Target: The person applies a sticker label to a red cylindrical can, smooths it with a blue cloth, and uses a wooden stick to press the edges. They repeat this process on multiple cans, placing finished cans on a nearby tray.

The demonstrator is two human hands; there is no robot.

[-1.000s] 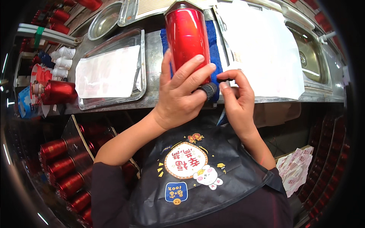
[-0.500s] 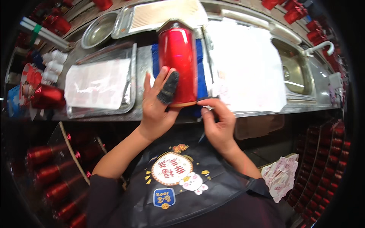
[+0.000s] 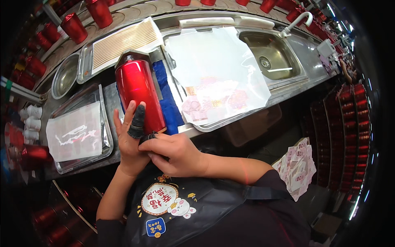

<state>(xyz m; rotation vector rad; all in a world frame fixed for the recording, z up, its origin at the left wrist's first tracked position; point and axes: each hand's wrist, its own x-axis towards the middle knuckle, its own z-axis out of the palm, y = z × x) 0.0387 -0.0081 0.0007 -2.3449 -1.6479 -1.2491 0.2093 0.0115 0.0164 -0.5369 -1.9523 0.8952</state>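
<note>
A glossy red metal cylinder [image 3: 138, 92] lies on its side on a blue cloth [image 3: 167, 96], its far end against a dark angled holder [image 3: 129, 53]. My left hand [image 3: 131, 150] is raised at the cylinder's near end, fingers spread upward; whether it touches the cylinder I cannot tell. One of its fingers wears a black finger cover [image 3: 136, 122]. My right hand [image 3: 179, 154] is closed in a pinch at the left thumb, on a second black finger cover [image 3: 148, 138]. The left thumb is mostly hidden behind the right fingers.
Left of the cylinder, a metal tray [image 3: 108, 144] holds a white sheet [image 3: 74, 131]. To the right are a large sheet-covered tray [image 3: 214, 61] and a sink [image 3: 269, 53]. Behind stand a metal bowl [image 3: 66, 78] and a striped sheet [image 3: 123, 43]. Red cylinders [image 3: 349, 136] fill racks at right.
My right hand has moved from the cylinder's near end to my left thumb, with the black cover. The view has turned, so the bench appears tilted and shifted left.
</note>
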